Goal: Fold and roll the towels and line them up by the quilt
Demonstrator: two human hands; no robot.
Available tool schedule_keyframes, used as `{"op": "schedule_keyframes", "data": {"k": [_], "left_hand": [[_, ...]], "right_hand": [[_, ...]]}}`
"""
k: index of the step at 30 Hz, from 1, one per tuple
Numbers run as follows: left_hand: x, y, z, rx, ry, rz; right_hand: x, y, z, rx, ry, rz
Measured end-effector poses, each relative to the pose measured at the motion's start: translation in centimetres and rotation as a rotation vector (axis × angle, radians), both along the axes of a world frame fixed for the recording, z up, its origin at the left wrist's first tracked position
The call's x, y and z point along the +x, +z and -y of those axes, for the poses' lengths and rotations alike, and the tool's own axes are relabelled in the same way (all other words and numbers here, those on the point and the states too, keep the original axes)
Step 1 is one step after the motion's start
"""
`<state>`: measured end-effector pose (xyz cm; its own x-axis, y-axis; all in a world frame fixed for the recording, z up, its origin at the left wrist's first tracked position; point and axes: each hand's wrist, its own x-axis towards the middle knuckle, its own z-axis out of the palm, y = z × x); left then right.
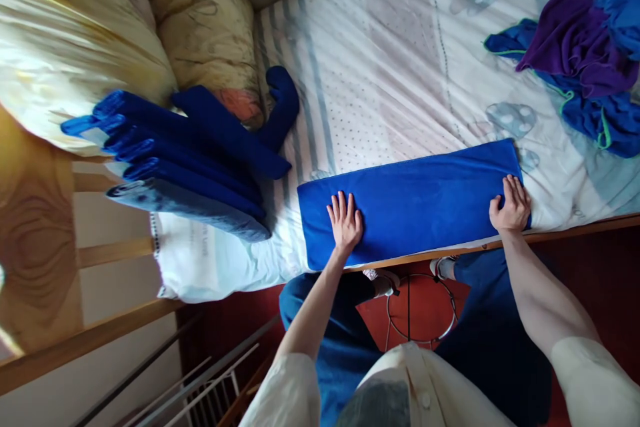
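Note:
A blue cloth (425, 203), folded into a long flat strip, lies along the front edge of the bed. My left hand (346, 223) rests on its left part, palm down with the fingers spread. At the strip's right end, my right hand (511, 205) presses down near the edge, thumb apart from the fingers. Neither hand grips anything. To the left stands a row of folded blue cloths (185, 153), with a greyish-blue folded one (195, 203) nearest me. A rolled blue piece (280, 107) lies behind them.
Crumpled purple and blue cloths (580, 47) lie at the right back of the bed (375, 60). Yellowish pillows (205, 27) fill the left back corner. A wooden bed frame (115, 330) runs along the left. Below the edge are my legs and a metal ring stand (450, 320).

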<state>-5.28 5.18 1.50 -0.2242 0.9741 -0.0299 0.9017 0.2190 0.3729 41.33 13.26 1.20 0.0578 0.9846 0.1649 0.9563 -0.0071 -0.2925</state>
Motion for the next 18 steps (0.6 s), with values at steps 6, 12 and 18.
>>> {"op": "schedule_keyframes", "data": {"k": [6,12,18], "left_hand": [[2.3,-0.9,0.7,0.102,0.064,0.028],[2.0,-0.7,0.4,0.147,0.092,0.117],[2.1,-0.7,0.2,0.15,0.104,0.208]], "right_hand": [[-0.5,1.4,0.1,-0.067,-0.02,0.004],[-1.7,3.2,-0.8,-0.145,-0.157,-0.028],[-14.4,3.2,0.4,-0.044,-0.201,-0.076]]}}
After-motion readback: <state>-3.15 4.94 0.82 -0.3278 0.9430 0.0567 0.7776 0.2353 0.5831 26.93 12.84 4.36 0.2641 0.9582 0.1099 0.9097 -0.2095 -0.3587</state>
